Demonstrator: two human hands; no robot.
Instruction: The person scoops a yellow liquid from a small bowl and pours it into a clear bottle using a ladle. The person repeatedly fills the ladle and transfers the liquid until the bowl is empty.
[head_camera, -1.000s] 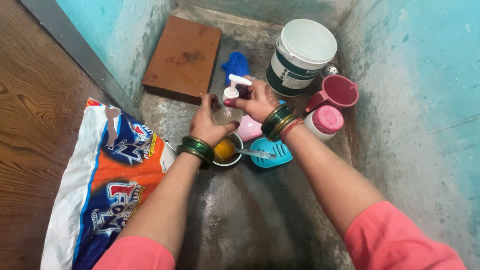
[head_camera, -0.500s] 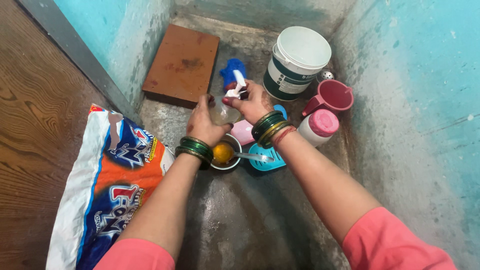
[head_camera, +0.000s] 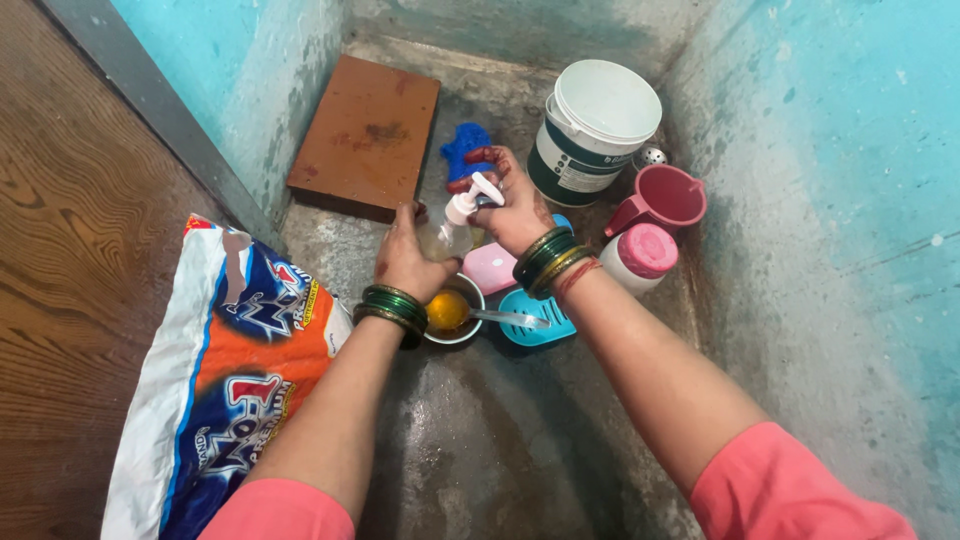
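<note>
Worn grey concrete floor (head_camera: 500, 450), turquoise painted walls (head_camera: 850, 150), brown wooden door (head_camera: 70, 250) at left

A reddish-brown board (head_camera: 365, 135) lay flat against the far wall, with a white and green bucket (head_camera: 590, 130) to its right. Near the bucket stood a pink mug (head_camera: 665, 200) and a pink-lidded white jar (head_camera: 640, 258). A printed plastic sack (head_camera: 225, 370) lay at the left edge of the grey floor (head_camera: 480, 450).

Bowl (head_camera: 452, 314) lies below the pump bottle (head_camera: 452, 228), sack (head_camera: 225, 370) left, bucket (head_camera: 592, 130) behind.
</note>
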